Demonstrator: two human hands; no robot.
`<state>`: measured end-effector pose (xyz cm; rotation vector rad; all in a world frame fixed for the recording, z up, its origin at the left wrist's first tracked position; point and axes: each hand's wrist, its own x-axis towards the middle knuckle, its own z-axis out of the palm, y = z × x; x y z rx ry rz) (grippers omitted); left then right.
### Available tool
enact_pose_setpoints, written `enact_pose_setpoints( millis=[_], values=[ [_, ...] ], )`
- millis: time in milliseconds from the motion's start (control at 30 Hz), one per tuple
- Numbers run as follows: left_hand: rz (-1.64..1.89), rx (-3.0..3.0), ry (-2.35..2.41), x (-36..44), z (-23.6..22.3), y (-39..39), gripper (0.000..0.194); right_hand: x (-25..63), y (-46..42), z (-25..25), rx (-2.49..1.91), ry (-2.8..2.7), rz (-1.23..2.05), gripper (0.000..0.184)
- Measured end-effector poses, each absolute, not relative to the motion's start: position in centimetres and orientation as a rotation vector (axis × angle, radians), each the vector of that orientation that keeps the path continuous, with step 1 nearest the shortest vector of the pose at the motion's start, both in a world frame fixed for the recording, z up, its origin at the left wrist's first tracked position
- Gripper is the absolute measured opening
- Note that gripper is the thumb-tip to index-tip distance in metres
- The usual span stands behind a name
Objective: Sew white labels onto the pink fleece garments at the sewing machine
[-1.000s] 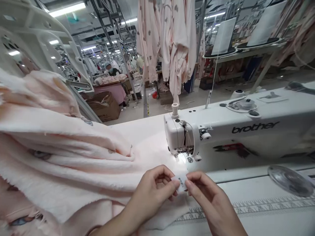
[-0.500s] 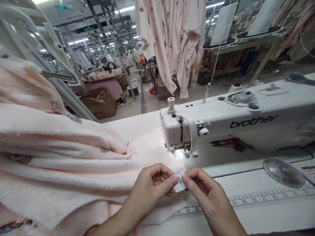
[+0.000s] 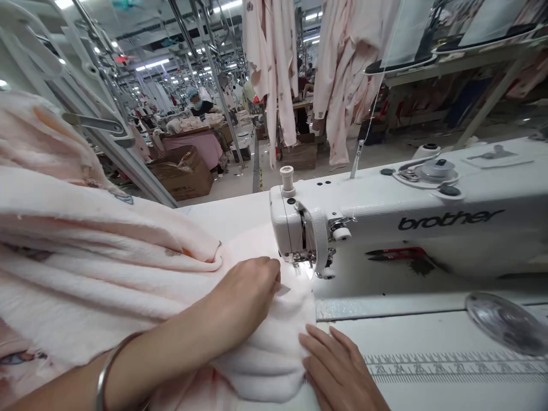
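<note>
My left hand [image 3: 252, 294], a metal bangle on its wrist, is closed over the pale pink plush fabric [image 3: 274, 354]. From its fingertips pokes the corner of a small white label [image 3: 282, 289], just left of the presser foot of the sewing machine [image 3: 295, 228]. My right hand [image 3: 336, 365] rests with fingers outstretched on the fabric's right edge, below the needle area. A lit spot shows under the needle. Most of the label is hidden by the left hand.
Bunched fabric [image 3: 85, 245] fills the left side. Red-handled snips [image 3: 398, 254] lie beneath the machine arm, with a clear round dish [image 3: 505, 322] at right. A printed ruler [image 3: 428, 368] runs along the table. Pink garments [image 3: 274, 74] hang behind; a person [image 3: 199, 105] sits farther back.
Both hands held the label together; now the left alone has it and has moved to the fabric near the presser foot. The right let go and moved down onto the fabric edge.
</note>
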<state>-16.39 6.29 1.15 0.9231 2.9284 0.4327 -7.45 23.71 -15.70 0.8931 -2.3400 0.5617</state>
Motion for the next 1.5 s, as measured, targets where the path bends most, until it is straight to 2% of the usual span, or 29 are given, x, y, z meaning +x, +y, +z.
enact_pose_setpoints(
  millis=[133,367,533,800,933,1033,1100,1300,1500],
  values=[
    [0.469,1.051,2.845,-17.4,-2.8,7.0,0.021,-7.9,24.7,-15.0,0.911,-2.337,0.649,0.015],
    [0.455,1.035,2.865,-19.7,-5.7,5.9,0.016,-9.6,22.0,-12.4,0.716,-2.309,0.995,0.018],
    [0.430,0.986,2.925,-18.2,-4.4,5.4,0.017,-10.0,22.3,-12.0,0.781,-2.346,0.910,0.019],
    [0.066,0.703,2.743,-14.6,-3.7,4.0,0.018,-11.0,21.0,-12.3,0.466,-2.399,0.713,0.029],
    [0.385,0.637,2.861,-15.2,-1.6,5.7,0.014,-10.7,21.9,-12.3,0.441,-2.433,0.618,0.026],
    [0.815,0.553,2.834,-16.6,-1.2,7.2,0.010,-10.4,22.3,-12.6,0.398,-2.415,0.498,0.043],
    [0.982,0.416,2.692,-17.5,-2.3,7.9,0.010,-10.3,22.4,-13.0,0.370,-2.411,0.470,0.048],
    [1.035,0.216,2.616,-19.0,-6.4,8.4,0.012,-10.3,22.4,-14.2,0.349,-2.422,0.509,0.052],
    [1.019,0.149,2.645,-19.1,-6.9,8.5,0.010,-10.1,22.7,-14.7,0.397,-2.443,0.495,0.050]
  ],
)
